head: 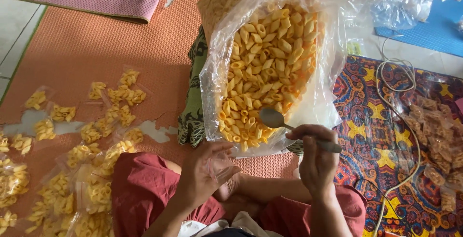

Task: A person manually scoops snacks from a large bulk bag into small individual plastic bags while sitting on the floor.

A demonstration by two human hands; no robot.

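already many small filled packets (72, 169) lie along the orange mat's (87, 39) left edge; right hand (316, 157) grips a spoon (277, 120) at the still-full big snack bag (270, 68), left hand (207, 169) pinches an empty small bag (223, 165).

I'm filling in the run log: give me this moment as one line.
right hand: holds spoon at big snack bag | left hand: holds small clear bag | filled packets on mat
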